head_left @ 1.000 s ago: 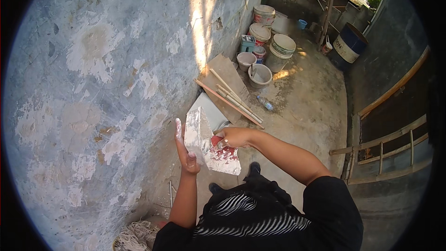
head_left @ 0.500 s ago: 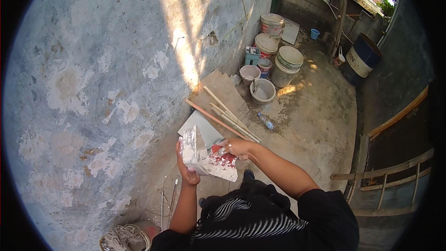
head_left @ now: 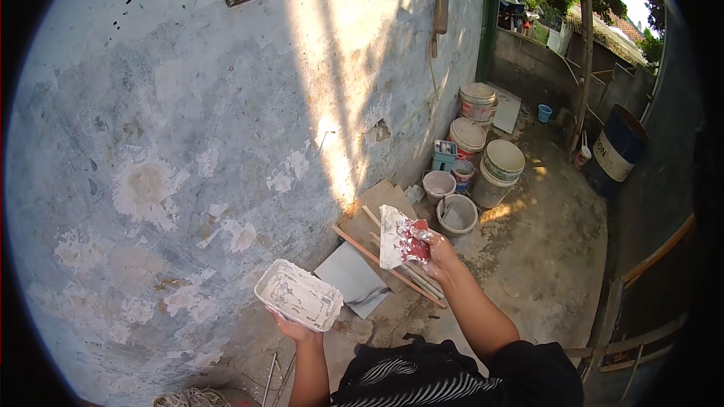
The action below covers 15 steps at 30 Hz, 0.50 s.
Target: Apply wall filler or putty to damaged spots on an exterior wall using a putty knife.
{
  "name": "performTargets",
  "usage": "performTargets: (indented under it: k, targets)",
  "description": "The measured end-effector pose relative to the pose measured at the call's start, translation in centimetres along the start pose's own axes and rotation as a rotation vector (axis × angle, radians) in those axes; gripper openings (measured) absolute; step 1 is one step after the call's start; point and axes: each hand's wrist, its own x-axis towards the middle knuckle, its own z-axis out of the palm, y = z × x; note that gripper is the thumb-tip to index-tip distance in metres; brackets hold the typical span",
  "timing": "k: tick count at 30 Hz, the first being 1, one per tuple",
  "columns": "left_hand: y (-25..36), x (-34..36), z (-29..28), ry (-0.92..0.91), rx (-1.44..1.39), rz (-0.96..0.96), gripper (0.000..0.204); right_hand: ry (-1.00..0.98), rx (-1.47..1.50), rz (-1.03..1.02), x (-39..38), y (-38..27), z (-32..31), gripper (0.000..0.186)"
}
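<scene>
One plaster tray sat low by the wall, the left hand in a closed grip beneath it. One scraper was clenched in the right hand. Some seven buckets stood beyond.

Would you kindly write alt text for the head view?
A person facing a patchy grey plastered wall holds a white putty-smeared rectangular tray in the left hand and a wide putty-coated scraper with a red handle in the right hand; buckets stand beyond.
</scene>
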Motion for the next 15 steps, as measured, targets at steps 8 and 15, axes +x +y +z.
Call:
performTargets:
  k: [8,15]
  targets:
    - [3.4,2.9,2.2,0.04,-0.126,-0.105,0.06,0.046,0.1,-0.251,2.3,-0.8,-0.1,0.026]
    - [6.1,4.2,1.0,0.062,-0.154,-0.081,0.057,0.084,0.128,-0.29,3.6,-0.4,0.9,0.024]
